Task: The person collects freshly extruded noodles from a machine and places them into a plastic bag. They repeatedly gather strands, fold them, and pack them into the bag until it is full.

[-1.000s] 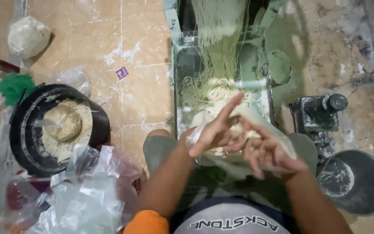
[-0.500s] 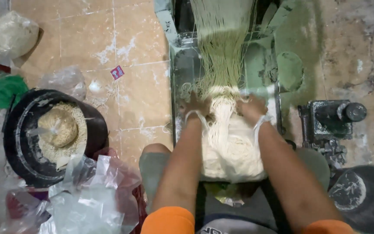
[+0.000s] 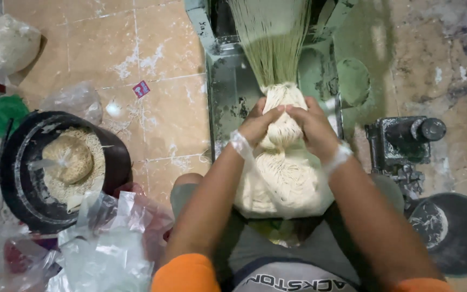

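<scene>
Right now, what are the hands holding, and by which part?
Both the left hand and right hand grip the noodle bundle at its pinched neck.

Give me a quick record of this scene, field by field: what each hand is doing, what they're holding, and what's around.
left hand: grips the neck of the noodle bundle, from the left
right hand: grips the same neck, from the right
held thing: pale cream bundle of thin noodles, strands running up into a grey-green metal machine
left of person: round black basin with noodles, crumpled clear plastic bags
right of person: dark metal pot
floor: tan tiles
</scene>
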